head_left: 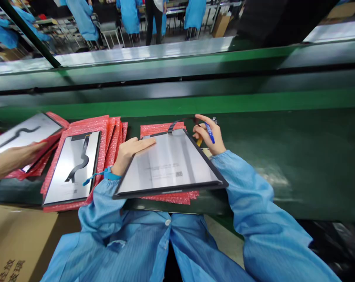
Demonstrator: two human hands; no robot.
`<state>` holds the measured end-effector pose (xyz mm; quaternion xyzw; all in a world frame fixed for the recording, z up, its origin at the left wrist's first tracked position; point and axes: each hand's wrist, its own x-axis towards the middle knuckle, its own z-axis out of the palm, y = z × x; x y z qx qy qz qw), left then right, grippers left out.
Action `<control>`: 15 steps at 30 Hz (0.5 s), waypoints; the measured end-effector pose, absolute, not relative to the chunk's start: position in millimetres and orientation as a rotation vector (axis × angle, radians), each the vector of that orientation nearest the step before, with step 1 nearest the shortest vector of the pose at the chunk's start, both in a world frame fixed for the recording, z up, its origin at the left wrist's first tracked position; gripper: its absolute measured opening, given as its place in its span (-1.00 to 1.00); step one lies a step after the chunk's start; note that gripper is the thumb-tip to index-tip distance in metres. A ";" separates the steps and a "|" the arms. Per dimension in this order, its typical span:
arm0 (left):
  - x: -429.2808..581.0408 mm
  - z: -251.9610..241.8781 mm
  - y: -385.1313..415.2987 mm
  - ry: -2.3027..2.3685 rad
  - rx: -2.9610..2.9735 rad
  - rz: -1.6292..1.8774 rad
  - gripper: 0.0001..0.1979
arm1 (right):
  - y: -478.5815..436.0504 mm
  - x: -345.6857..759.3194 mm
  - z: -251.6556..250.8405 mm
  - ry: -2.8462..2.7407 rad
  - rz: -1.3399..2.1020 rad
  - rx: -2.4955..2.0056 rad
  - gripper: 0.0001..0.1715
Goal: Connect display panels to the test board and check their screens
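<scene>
My left hand (133, 152) lies flat with its fingers apart on a thin rectangular display panel (168, 164), which has a dark frame and a silvery back. A black ribbon cable (173, 126) curls from the panel's far edge. My right hand (208, 135) grips a blue pen (209, 132) at the panel's far right corner. Red bubble-wrap sleeves (162, 129) lie under this panel. To the left, a second panel (72, 168) rests on a stack of red sleeves (113, 141). A co-worker's hand (15, 157) holds a third panel (27, 131) at the far left.
A dark green conveyor belt (283, 156) runs across the view behind a green-and-grey rail (177, 105). A cardboard box (19, 243) stands at the lower left. Beyond a glass screen (142, 23), several people in blue smocks stand among chairs and benches.
</scene>
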<state>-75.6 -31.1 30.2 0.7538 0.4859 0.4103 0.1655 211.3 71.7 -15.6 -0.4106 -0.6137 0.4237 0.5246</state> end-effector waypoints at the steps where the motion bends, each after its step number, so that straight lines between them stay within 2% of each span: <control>1: -78.2 24.6 -24.6 1.338 2.264 1.131 -0.63 | 69.0 218.9 -12.8 -1.395 1.090 -0.981 -0.42; 4: -82.8 5.7 -7.4 1.297 2.521 1.002 -0.67 | 56.3 236.4 -6.4 -1.304 1.317 -0.947 -0.39; 6: -84.2 -4.4 -1.9 1.316 2.635 0.840 -0.63 | 47.4 244.1 -3.1 -1.289 1.415 -0.929 -0.47; 9: -87.1 -8.9 -5.0 1.444 2.703 0.460 -0.45 | 37.9 250.4 1.1 -1.301 1.408 -0.916 -0.59; 12: -86.1 0.6 -15.4 1.725 2.580 0.162 -0.26 | 29.8 247.9 4.3 -1.389 1.293 -0.939 -0.46; 15: -66.0 16.0 -25.3 1.814 2.424 0.371 -0.32 | 17.6 235.6 5.6 -1.527 1.176 -0.955 -0.43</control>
